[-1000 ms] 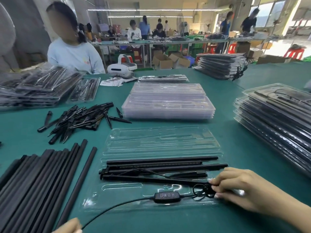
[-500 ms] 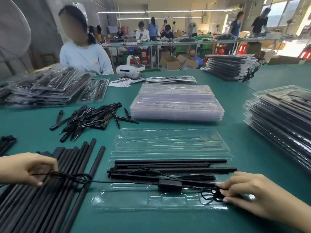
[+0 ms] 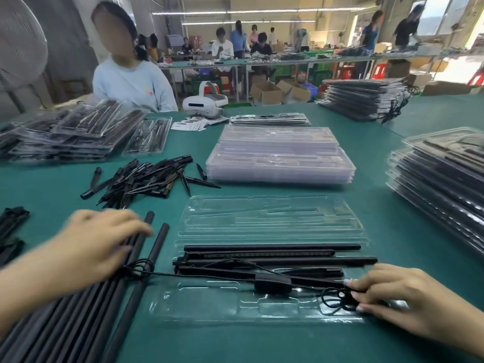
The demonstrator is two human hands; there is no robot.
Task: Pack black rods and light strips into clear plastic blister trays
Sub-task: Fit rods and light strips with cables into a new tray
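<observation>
An open clear blister tray [image 3: 269,216] lies in front of me. Black rods [image 3: 272,247] and a light strip [image 3: 262,254] sit in its near half. A thin black cable with an inline controller [image 3: 272,284] runs across them. My right hand [image 3: 398,297] pinches the cable's coiled end [image 3: 337,297] at the tray's right end. The cable's other coil [image 3: 136,268] lies on the loose black rods [image 3: 78,310] at the left. My left hand [image 3: 97,242], blurred, reaches over those rods with fingers stretched and touching them.
A stack of empty trays [image 3: 280,153] stands behind the open one. A heap of black spikes [image 3: 146,176] lies at mid left. Packed trays are piled at the right [image 3: 440,184], far left [image 3: 73,132] and back [image 3: 361,98]. A person [image 3: 131,79] sits opposite beside a white headset [image 3: 204,106].
My left hand pulled the cable out to the left, then moved forward and right over the loose rods, with the left coil now lying beside it. My right hand stays on the right coil.
</observation>
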